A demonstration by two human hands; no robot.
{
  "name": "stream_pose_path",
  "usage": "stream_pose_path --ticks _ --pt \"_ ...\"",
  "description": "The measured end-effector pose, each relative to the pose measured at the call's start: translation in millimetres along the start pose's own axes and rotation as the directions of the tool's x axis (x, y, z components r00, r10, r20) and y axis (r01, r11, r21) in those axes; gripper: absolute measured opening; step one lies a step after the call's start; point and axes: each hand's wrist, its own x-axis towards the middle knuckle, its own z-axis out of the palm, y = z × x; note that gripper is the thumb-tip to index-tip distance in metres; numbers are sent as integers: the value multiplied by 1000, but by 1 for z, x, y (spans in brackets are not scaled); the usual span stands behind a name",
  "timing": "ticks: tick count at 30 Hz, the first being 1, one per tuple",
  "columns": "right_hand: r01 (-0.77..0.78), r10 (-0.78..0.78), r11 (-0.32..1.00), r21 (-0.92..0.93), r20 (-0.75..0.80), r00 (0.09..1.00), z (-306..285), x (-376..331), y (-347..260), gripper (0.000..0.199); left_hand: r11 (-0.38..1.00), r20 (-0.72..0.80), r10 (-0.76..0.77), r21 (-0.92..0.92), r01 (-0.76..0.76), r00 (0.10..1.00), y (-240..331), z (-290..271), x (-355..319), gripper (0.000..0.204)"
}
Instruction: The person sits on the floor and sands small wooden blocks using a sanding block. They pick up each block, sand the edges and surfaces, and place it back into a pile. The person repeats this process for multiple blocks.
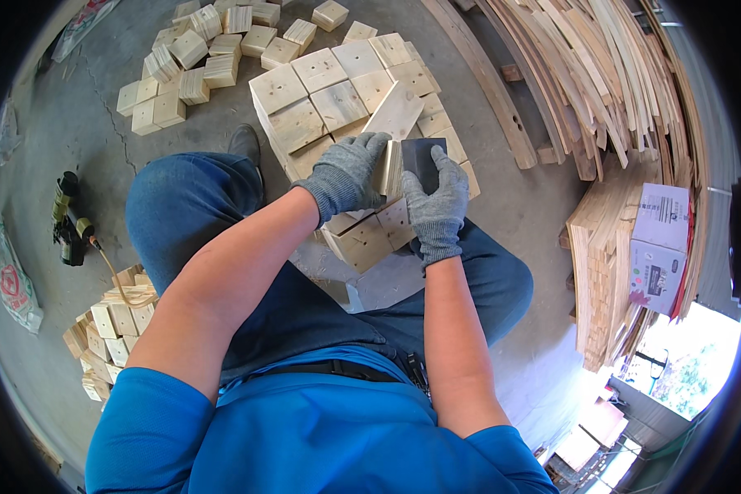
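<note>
In grey knit gloves, both my hands are over a stack of pale wooden blocks (337, 105) between my knees. My left hand (350, 171) is closed on a small wooden block (393, 169), held on edge with its layered side up. My right hand (440, 202) grips a dark square sheet that looks like sandpaper (422, 158), its edge up against the block's right side. The thumb and fingers lie over the sheet's lower right part. Just beyond my hands, a short flat piece of wood (395, 109) rests tilted across the stack.
Loose blocks (191, 51) lie piled at the far left, with another block pile (107, 333) near left. Beside that are a nail gun (67, 218) with an orange hose (112, 267) and a plastic bag (16, 284). Long boards (584, 70) and a carton (660, 239) line the right.
</note>
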Motion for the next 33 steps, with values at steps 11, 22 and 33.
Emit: stream_pose_path --ticks 11,22,33 --pt "3 -3 1000 3 7 1000 -1 0 -1 67 1000 19 -3 -16 4 1000 0 -2 0 115" --pt "-27 27 1000 16 1 1000 -1 0 -2 66 1000 18 -8 -3 8 1000 2 -2 -1 116" --pt "-11 11 1000 8 -6 1000 0 -2 2 66 1000 12 -1 -19 1 1000 2 -2 -1 115"
